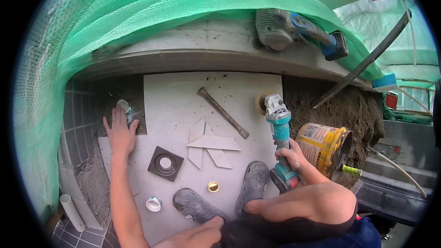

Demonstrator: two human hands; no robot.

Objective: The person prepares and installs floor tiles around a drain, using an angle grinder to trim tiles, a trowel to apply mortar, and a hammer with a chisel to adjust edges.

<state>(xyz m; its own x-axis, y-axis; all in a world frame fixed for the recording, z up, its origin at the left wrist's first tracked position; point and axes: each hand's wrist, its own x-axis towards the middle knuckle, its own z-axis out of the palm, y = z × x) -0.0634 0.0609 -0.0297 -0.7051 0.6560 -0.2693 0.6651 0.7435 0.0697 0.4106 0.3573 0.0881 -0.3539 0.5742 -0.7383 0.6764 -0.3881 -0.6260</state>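
Observation:
My left hand [120,131] rests with fingers stretched out over a white pipe end [123,104] in dark bedding, at the cut-out corner of the pale tiles [170,92]. My right hand [288,155] grips a teal cordless angle grinder [279,129], its round disc upright at the top end. A long rusty metal bar [223,112] lies on the tiles, with several cut tile strips [213,142] below it. Nearer me are a dark square drain frame [174,171], a brass-coloured ring [213,187] and a white plastic fitting [153,204], between my left arm and my dark clogs [250,186].
A tiled ledge [193,39] under green netting [151,0] holds another cordless tool [280,30]. A dark strip [363,62] leans diagonally at right. A tipped yellow bucket [319,144] lies on rough mortar [340,110]. A white pipe [72,213] stands at lower left.

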